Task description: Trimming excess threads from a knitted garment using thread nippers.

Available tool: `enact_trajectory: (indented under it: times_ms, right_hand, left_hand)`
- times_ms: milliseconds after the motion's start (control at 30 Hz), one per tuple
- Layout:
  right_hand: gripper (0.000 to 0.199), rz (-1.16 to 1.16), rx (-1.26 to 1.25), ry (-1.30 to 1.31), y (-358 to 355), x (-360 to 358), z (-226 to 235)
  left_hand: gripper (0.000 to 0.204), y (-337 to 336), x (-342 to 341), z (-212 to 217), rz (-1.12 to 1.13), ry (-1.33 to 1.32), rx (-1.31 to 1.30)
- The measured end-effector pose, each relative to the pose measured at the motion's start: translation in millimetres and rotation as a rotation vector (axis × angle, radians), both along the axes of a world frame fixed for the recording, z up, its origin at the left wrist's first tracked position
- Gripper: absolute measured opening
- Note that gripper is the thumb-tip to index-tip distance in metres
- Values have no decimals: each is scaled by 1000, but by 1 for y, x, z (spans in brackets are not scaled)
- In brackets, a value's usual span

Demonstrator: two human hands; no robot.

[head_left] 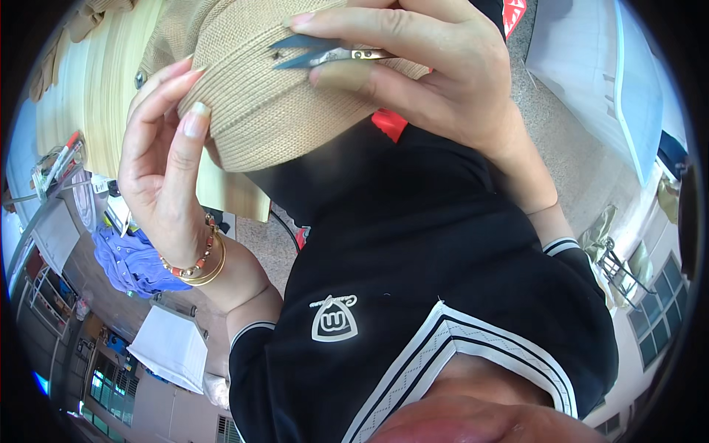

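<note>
A tan ribbed knit piece is stretched in front of me at the top of the view, with more of the same knit behind it. My left hand pinches its left edge between thumb and fingers. In my right hand is a small pair of thread snips, held between thumb and fingers. The snips' dark bluish blades are parted over the knit, and a small dark speck on the fabric sits between their tips. Part of the snips' body is hidden by my right hand.
A pale wooden table lies beyond my left hand, with more tan knit at its far end. Pens stand at its left side. Blue-purple clothing and a white box-like object are lower left. Whitish translucent sheeting rises at right.
</note>
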State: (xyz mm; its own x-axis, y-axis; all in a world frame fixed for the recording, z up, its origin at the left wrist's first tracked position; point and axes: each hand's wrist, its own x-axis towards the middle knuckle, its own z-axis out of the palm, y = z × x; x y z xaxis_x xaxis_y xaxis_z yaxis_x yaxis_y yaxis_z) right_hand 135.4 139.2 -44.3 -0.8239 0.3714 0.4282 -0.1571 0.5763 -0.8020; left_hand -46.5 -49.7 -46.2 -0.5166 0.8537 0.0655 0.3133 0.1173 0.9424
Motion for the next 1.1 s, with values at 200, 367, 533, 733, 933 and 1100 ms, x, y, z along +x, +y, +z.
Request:
enact_trajectory:
  times_ms: [200, 367, 533, 733, 933, 1100]
  right_hand:
    - [36, -1, -51, 5, -3, -3, 1]
    - [34, -2, -108, -77, -4, -5, 6]
    - [32, -9, -107, -98, -4, -6, 10]
    - [28, 4, -175, -29, -6, -9, 6]
    - [44, -23, -598, -120, -11, -15, -3]
    - [32, 247, -555, 194, 10, -11, -41]
  left_hand:
    - [32, -15, -13, -16, -9, -79, 84]
    - [37, -21, -17, -21, 49, -283, 44]
    - [40, -23, -21, -23, -4, -326, 26]
    - [39, -27, -26, -23, -29, -300, -6]
    - [29, -31, -36, -26, -75, -261, -161]
    - [24, -43, -37, -19, 3, -406, -63]
